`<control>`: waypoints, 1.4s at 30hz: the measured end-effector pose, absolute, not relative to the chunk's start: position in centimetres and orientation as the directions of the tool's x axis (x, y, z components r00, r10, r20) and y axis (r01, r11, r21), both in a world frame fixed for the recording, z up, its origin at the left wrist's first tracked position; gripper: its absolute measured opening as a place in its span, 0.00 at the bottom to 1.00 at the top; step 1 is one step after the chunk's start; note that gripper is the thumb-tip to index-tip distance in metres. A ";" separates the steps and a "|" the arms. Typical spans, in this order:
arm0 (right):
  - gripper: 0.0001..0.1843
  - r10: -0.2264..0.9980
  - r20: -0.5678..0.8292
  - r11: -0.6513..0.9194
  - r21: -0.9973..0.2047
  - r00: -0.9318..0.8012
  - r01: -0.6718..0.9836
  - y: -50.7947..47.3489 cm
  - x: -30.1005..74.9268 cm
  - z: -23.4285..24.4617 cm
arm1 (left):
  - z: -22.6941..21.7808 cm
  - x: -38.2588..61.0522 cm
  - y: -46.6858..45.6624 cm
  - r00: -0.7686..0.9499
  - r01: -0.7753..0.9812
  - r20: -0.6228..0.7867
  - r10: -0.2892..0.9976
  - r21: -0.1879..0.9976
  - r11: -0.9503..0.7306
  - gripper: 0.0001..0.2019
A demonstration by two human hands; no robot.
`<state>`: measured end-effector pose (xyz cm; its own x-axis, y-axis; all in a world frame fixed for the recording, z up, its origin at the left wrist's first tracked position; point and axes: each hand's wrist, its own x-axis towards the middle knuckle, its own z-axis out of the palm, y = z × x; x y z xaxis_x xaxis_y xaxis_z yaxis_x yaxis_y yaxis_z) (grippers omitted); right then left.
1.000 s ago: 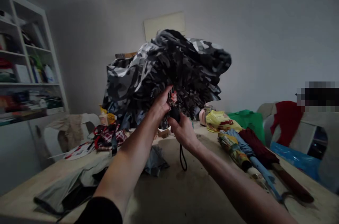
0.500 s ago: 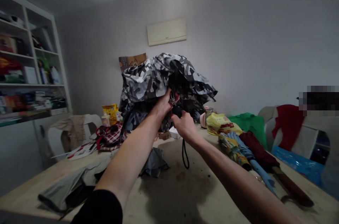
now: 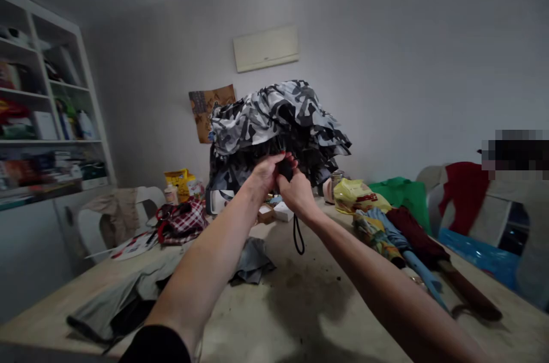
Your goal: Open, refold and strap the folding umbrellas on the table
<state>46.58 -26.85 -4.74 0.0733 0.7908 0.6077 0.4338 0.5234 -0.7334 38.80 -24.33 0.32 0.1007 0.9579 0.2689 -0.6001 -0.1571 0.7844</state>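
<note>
A grey, black and white camouflage umbrella (image 3: 274, 111) is held up in front of me over the table, its canopy partly folded and drooping in loose pleats. My left hand (image 3: 268, 171) is closed at the umbrella's shaft, just under the canopy, next to the top of the handle. Around the black handle (image 3: 285, 168) wraps my right hand (image 3: 295, 191), close beside the left. A black wrist strap (image 3: 299, 237) dangles below the right hand. The shaft and ribs are mostly hidden in the dark underside of the canopy.
On the table's right lie several folded umbrellas, including a maroon one (image 3: 416, 237) and a blue one (image 3: 390, 234), by a yellow bag (image 3: 360, 197). Grey fabric (image 3: 124, 294) and a plaid item (image 3: 184, 223) lie left. Another person (image 3: 532, 226) is at the far right.
The canopy's left side has drawn in and sits flatter. My left hand has slid down the shaft to meet the handle; the right hand keeps its hold.
</note>
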 end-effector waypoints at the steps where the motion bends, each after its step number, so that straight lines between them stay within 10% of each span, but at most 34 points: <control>1: 0.25 0.789 0.611 0.527 -0.728 0.066 0.438 -27.1 46.6 -4.8 | 0.2 38.7 -24.4 0.115 -0.597 0.280 0.953 0.786 -0.159 0.11; 20: 0.22 0.742 0.669 0.627 -0.715 0.043 0.311 -28.1 47.2 -5.8 | -1.4 37.4 -25.1 0.249 -0.599 0.527 0.813 0.743 -0.299 0.13; 35: 0.13 0.728 0.684 0.666 -0.719 0.035 0.200 -27.2 47.3 -7.0 | -1.6 38.3 -25.9 0.176 -0.645 0.401 0.899 0.737 -0.202 0.12; 42: 0.09 0.804 0.595 0.583 -0.792 -0.016 -0.183 -27.6 46.8 -6.1 | -0.7 38.4 -25.5 0.181 -0.665 0.318 0.930 0.737 -0.123 0.14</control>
<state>46.77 -27.63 -6.10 -0.0157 0.8037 0.5948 -0.1830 0.5825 -0.7919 38.44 -25.52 -0.65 0.1814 0.9305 0.3183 -0.6646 -0.1225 0.7371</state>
